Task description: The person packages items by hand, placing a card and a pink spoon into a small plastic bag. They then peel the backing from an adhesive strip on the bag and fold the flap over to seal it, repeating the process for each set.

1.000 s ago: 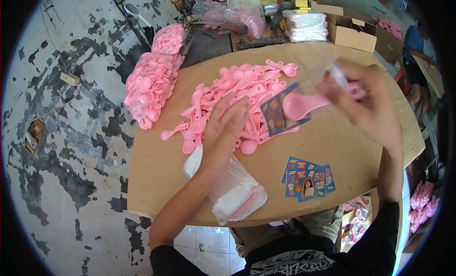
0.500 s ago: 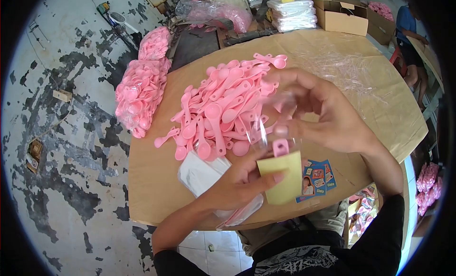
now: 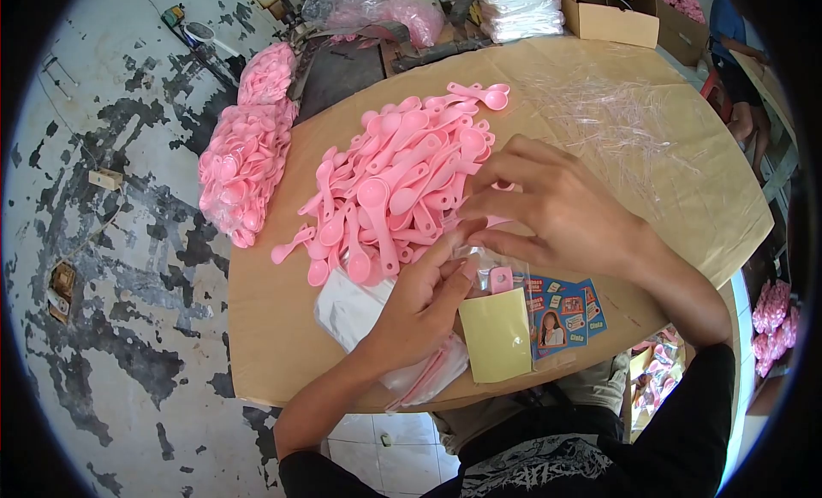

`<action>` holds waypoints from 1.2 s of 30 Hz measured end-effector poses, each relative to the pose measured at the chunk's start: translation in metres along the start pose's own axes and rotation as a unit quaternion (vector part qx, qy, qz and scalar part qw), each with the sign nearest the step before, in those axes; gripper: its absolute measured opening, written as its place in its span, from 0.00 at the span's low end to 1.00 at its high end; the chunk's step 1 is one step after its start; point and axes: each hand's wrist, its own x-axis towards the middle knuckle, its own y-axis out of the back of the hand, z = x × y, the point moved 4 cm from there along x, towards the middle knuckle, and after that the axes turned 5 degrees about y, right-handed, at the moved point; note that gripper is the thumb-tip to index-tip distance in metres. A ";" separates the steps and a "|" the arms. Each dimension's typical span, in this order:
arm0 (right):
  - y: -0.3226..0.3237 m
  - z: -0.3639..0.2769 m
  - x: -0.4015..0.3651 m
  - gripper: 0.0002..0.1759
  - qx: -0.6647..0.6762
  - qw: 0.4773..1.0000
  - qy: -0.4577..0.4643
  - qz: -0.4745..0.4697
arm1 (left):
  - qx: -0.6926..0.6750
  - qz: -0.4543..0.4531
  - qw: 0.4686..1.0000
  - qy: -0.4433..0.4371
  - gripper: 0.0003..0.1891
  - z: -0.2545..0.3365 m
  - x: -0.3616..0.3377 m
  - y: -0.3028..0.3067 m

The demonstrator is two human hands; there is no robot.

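A clear plastic bag (image 3: 484, 262) stands upright before me, holding a pale yellow card (image 3: 497, 339) and a pink spoon, whose holed handle end (image 3: 500, 280) shows above the card. My left hand (image 3: 419, 305) pinches the bag's upper left side between thumb and fingers. From above, my right hand (image 3: 556, 211) curls over the bag's top edge, its thumb and finger closed at the upper left corner beside the left fingertips. Printed blue cards (image 3: 569, 314) lie just right of the bag. Under my left forearm is a stack of clear bags (image 3: 351, 305).
A heap of pink measuring spoons (image 3: 394, 177) covers the table's middle, with bagged spoons (image 3: 244, 164) at its left edge. Thin clear strips (image 3: 599, 113) lie at right. Packed plastic bags (image 3: 518, 14) and a cardboard box (image 3: 610, 18) stand behind. Another person (image 3: 732, 53) is at far right.
My right hand has come down and left to the bag's top, beside my left fingers. My left hand has shifted from the card's front up to the bag's upper left side.
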 end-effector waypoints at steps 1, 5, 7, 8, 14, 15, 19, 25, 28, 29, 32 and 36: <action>-0.002 0.000 -0.001 0.10 -0.006 1.000 0.007 -0.007 | 0.011 0.000 1.000 -0.003 0.21 0.002 -0.001 -0.001; -0.010 0.000 -0.004 0.12 -0.031 0.999 0.025 -0.033 | 0.032 -0.011 0.999 0.006 0.23 -0.002 -0.002 -0.002; -0.012 0.000 -0.004 0.12 -0.040 0.998 0.029 -0.045 | 0.025 -0.006 1.000 -0.002 0.22 -0.009 0.001 -0.001; -0.012 0.000 -0.004 0.12 -0.043 0.997 0.030 -0.052 | 0.043 -0.012 0.999 0.002 0.22 -0.013 0.002 0.000; -0.013 0.001 -0.004 0.08 -0.043 0.995 0.041 -0.077 | 0.197 -0.049 0.978 0.045 0.20 -0.011 0.002 0.006; -0.012 0.002 -0.004 0.08 -0.037 0.995 0.042 -0.084 | 0.203 -0.051 0.978 0.014 0.20 -0.016 0.005 0.008; -0.006 0.004 -0.003 0.09 -0.007 0.993 0.036 -0.116 | 0.206 -0.047 0.977 0.004 0.19 -0.012 0.003 0.005; -0.011 0.005 -0.005 0.12 0.025 0.985 0.033 -0.166 | 0.280 -0.081 0.956 0.031 0.21 -0.005 0.001 0.002; -0.014 0.007 -0.006 0.13 0.023 0.986 0.016 -0.166 | 0.325 -0.087 0.942 0.000 0.21 -0.006 0.001 0.001; -0.014 0.007 -0.006 0.13 0.019 0.987 0.006 -0.157 | 0.318 -0.077 0.945 -0.018 0.22 -0.005 0.003 0.002; -0.012 0.013 -0.007 0.12 -0.010 0.995 -0.016 -0.094 | 0.283 -0.056 0.956 -0.046 0.23 -0.009 0.005 0.007; 0.023 0.045 -0.006 0.05 0.075 0.993 -0.095 -0.018 | 0.090 -0.029 0.996 -0.001 0.22 -0.015 0.007 0.013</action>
